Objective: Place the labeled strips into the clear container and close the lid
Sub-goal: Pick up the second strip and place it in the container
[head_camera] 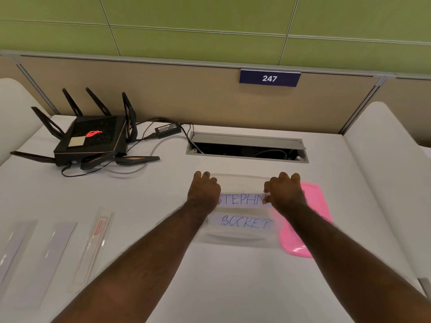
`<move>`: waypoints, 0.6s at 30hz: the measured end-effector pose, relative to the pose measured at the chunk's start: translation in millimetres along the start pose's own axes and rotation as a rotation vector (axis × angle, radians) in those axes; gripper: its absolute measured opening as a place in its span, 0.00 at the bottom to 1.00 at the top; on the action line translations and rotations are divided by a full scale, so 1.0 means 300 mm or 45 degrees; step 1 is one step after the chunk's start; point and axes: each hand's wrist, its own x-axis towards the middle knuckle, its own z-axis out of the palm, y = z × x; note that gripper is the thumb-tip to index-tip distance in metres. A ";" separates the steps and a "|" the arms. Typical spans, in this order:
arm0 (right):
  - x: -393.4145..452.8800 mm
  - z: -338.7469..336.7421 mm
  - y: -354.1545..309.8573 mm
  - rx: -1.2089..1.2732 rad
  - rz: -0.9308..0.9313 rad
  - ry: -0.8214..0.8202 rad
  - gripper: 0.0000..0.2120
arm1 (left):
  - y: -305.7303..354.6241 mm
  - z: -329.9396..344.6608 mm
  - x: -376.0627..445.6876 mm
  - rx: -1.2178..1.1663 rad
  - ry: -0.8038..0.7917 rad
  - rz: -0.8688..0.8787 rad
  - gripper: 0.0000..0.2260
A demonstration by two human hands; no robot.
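Note:
A clear rectangular container [240, 240] sits on the white desk in front of me. Inside it lie two white strips with blue handwriting: one reading "SOCKET" [245, 222] near me and one reading "STEPHN" [242, 200] behind it. My left hand [204, 190] and my right hand [284, 191] each pinch an end of the "STEPHN" strip, knuckles over the container's far rim. A pink lid [310, 220] lies flat on the desk, right of the container and partly under my right forearm.
Three clear plastic strip sleeves [60, 248] lie at the near left, one with a red label [98, 227]. A black router [91, 138] with antennas and cables stands at the far left. An open cable hatch [247, 148] lies behind the container.

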 end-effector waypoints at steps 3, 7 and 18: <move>-0.004 0.017 -0.021 -0.132 -0.044 -0.030 0.16 | 0.028 0.005 0.005 0.010 -0.023 0.006 0.13; -0.012 0.019 -0.053 -0.220 -0.060 -0.065 0.12 | 0.037 0.004 0.008 0.005 -0.087 0.011 0.07; 0.002 0.007 -0.102 -0.140 -0.025 -0.053 0.13 | 0.025 0.023 0.010 -0.112 0.093 -0.002 0.10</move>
